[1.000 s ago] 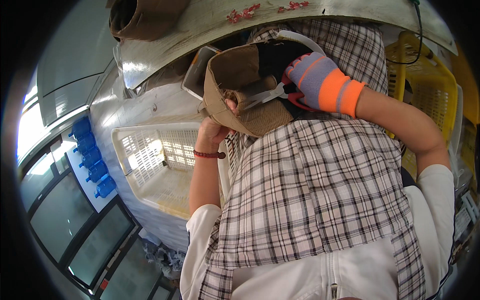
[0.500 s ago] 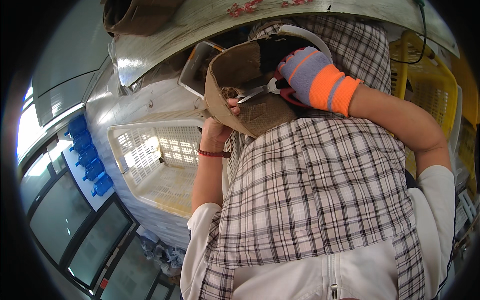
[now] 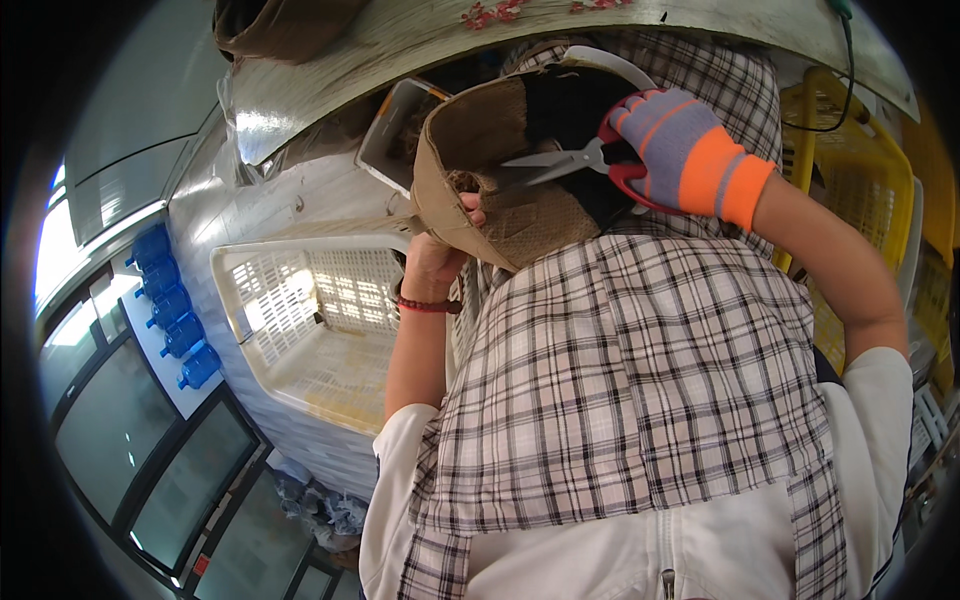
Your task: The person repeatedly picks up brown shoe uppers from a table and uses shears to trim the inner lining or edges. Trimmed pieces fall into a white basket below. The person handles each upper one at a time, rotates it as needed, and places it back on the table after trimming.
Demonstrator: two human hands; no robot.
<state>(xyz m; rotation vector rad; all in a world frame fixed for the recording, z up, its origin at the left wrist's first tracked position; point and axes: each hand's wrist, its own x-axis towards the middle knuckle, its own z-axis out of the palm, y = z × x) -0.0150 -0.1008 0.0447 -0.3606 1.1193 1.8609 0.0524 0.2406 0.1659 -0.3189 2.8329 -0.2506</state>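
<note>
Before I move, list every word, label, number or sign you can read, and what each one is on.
No text can be read.
Small red patch beside the glazed panels: too small to read.
Red flower-like marks on the tabletop: a pattern, no legible lettering.
Scissors and brown woven item: no lettering visible.

A plaid apron [image 3: 620, 390] covers a white top [image 3: 570, 550].
</note>
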